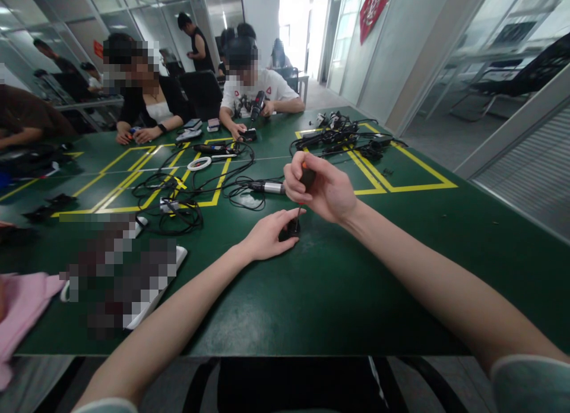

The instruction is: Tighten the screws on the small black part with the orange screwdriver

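Note:
My right hand is wrapped round the dark handle of a screwdriver, which has an orange patch near its top. Its thin shaft points down at a small black part on the green table. Thumb and fingers of my left hand close round that part from the left and hold it against the tabletop. The fingers hide much of the part, so its exact kind cannot be made out. Whether the screwdriver's tip sits in a screw is too small to tell.
Beyond my hands lies a silver-and-black cylindrical tool with a cable. Black cables tangle on the left, near a white-edged tray. More black tools pile at the far right. Across the table, a person holds a power drill.

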Motion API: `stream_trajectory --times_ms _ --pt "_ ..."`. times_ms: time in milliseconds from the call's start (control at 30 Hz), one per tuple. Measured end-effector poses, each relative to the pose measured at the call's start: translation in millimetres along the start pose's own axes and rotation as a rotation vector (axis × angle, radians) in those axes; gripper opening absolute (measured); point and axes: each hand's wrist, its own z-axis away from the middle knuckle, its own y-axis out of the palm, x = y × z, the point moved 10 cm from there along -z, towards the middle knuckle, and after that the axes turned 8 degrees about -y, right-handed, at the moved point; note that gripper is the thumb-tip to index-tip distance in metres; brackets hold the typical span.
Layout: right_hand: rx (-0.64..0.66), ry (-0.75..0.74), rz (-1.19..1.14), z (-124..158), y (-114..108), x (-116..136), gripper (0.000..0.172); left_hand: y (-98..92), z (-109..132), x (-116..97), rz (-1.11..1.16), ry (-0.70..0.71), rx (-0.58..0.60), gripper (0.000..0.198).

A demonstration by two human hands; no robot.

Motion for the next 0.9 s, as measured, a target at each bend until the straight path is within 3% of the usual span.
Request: stream_trajectory --times_ms 167,300,533,600,733,900 --pt "0.028 0.051 -0.001 0 1 -2 0.047 -0.5 0 0 0.006 0.002 -0.005 0.060" --pt "0.086 0.049 -0.036 2 5 -2 0.046 0.0 0 1 -0.013 0.014 -0.017 0.059" --pt "0.068 0.019 0.040 3 5 1 0.035 -0.3 -1 6 0.006 -0.009 -0.038 0.079" --pt "0.063 0.029 0.067 2 5 2 0.041 0.0 -1 8 0.002 -0.015 -0.036 0.072" --pt "0.074 0.098 0.034 2 6 -3 0.054 1.9 -1 8 -0.025 -0.007 -0.015 0.039" --pt "0.108 0.055 -0.016 4 10 0 0.048 1.2 -2 8 -0.028 -0.012 -0.014 0.028"
